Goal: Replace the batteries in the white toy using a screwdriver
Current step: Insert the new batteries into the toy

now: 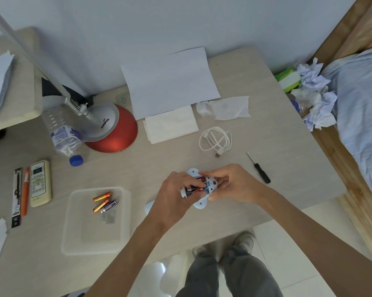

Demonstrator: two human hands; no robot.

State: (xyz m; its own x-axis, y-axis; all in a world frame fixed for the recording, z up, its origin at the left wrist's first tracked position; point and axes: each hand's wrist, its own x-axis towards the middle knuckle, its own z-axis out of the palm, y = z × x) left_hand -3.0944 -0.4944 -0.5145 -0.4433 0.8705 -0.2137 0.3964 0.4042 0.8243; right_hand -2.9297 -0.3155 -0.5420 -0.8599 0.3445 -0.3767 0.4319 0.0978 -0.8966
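Observation:
The white toy [200, 203] is held just above the table's front edge, its battery compartment facing up with red and dark batteries showing inside. My left hand [173, 195] grips its left side, fingers pressing on a battery in the compartment. My right hand [234, 184] holds the toy's right side, fingertips at the compartment's top. The black-handled screwdriver [259, 168] lies on the table to the right of my hands. Three loose batteries [104, 201] rest in a clear plastic tray [73, 232] to the left.
A red and silver desk lamp [111, 130], a plastic bottle [61, 133], a remote control [40, 182], pens, a coiled white cable [216, 140], tissues and a paper sheet [170, 82] lie on the table. A bed with crumpled paper is at the right.

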